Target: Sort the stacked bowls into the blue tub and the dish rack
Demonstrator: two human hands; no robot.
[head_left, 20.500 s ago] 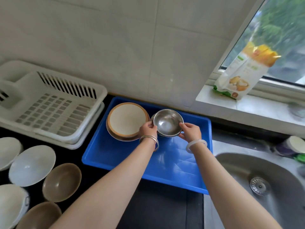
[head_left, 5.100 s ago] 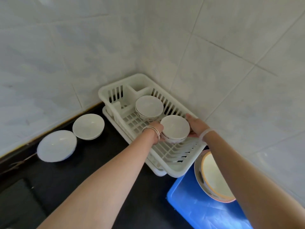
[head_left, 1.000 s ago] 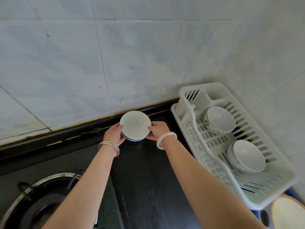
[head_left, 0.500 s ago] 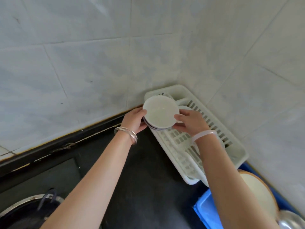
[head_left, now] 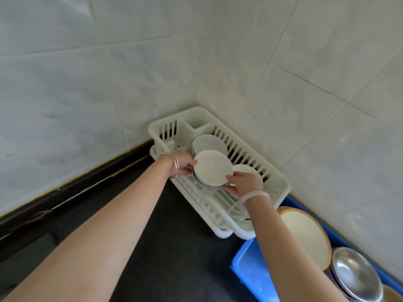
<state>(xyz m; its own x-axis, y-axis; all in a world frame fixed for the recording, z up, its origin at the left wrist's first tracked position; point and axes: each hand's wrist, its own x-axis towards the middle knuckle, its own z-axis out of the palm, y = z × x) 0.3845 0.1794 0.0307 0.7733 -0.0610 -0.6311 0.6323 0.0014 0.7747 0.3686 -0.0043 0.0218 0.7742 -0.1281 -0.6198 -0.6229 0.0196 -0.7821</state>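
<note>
Two hands grip one white bowl (head_left: 212, 167) at centre frame: right hand (head_left: 242, 184) pinching the near rim, left hand (head_left: 182, 162) the far-left rim. Above the dish rack (head_left: 281, 186), it should descend level, clear of two racked bowls (head_left: 208, 143) behind.

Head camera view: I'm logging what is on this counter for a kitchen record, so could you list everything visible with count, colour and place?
Dish rack: one, white, in the tiled corner on the black counter.
White bowls in the rack: two, one at the back, one partly hidden behind the right hand.
Held stack of bowls: white with dark rim lines, over the rack; exact number cannot be told.
Blue tub: one, lower right, beside the rack.
Tan-rimmed bowl: one, cream inside, in the tub.
Steel bowl: one, silver, in the tub, nearer the camera.
Counter: black.
Wall tiles: pale grey-white.
Left hand: silver bangles, gripping the stack.
Right hand: pale bangle, gripping the stack.
</note>
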